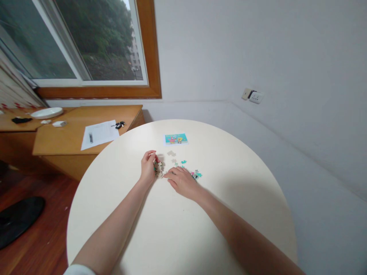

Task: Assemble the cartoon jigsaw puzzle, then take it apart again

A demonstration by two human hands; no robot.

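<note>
On a round cream table [229, 214] my left hand [148, 167] is curled round a small clump of jigsaw pieces [158, 168]. My right hand [182, 181] lies just right of that clump, its fingers pointing left and touching the pieces on the tabletop. Several loose pieces [183, 162], teal and pale, are scattered behind and to the right of my right hand. A small cartoon picture card [176, 138] lies flat farther back on the table.
A wooden desk [57, 141] stands at the back left with a sheet of paper [99, 134], keys [119, 124] and a white plate [46, 112]. A window is above it. White walls enclose the right; a black round base [17, 217] sits on the floor.
</note>
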